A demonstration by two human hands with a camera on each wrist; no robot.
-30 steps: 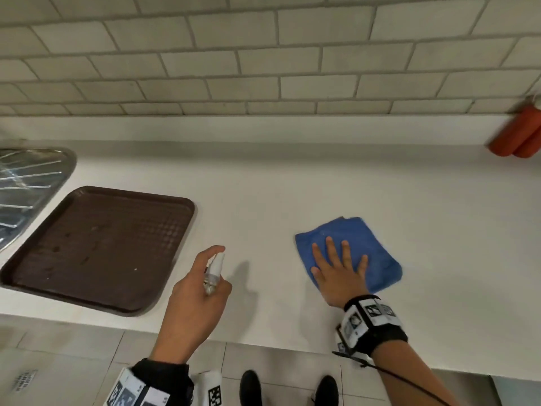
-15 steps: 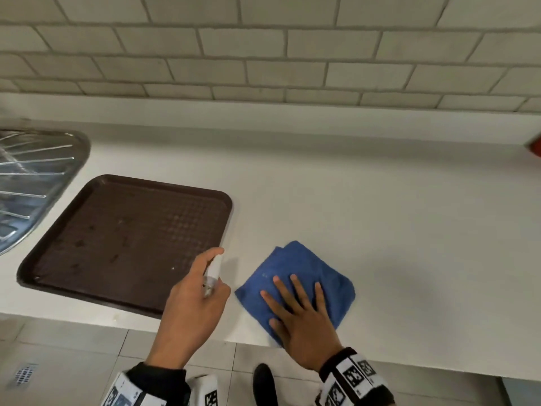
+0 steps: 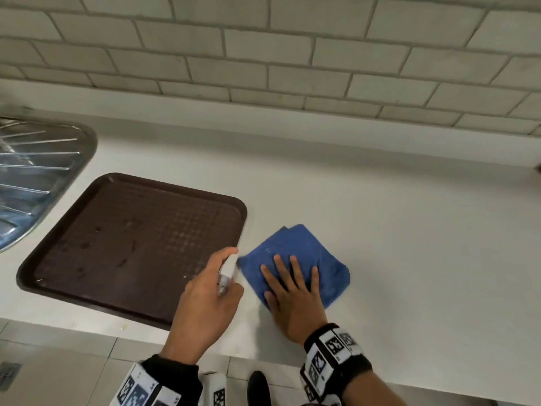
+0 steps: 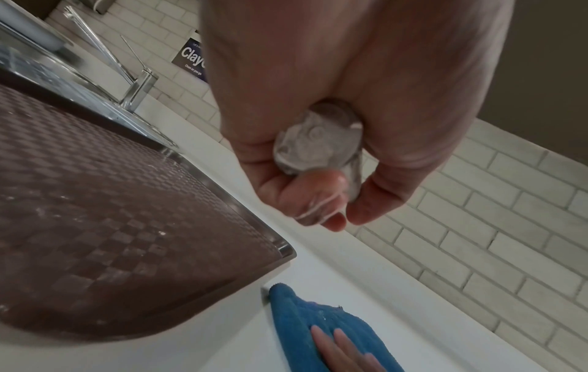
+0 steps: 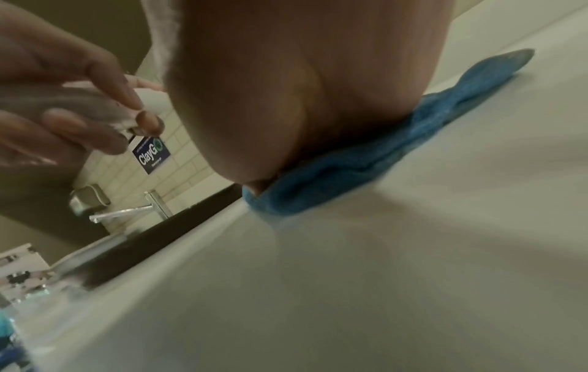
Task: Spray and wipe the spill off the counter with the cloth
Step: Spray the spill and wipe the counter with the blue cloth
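A folded blue cloth lies on the white counter just right of the brown tray. My right hand presses flat on the cloth with its fingers spread and straight; the right wrist view shows the cloth squashed under the palm. My left hand grips a small clear spray bottle above the counter's front edge, index finger over the white nozzle. From below, the left wrist view shows the bottle's base in the curled fingers and the cloth below it. No spill is plainly visible.
A brown textured tray sits on the counter left of the cloth. Farther left is a steel sink drainer with a tap. A tiled wall backs the counter. The floor and a dark shoe show below the counter's edge.
My right hand has slid the cloth leftward across the counter to beside the tray's corner. The left hand keeps the spray bottle in about the same spot.
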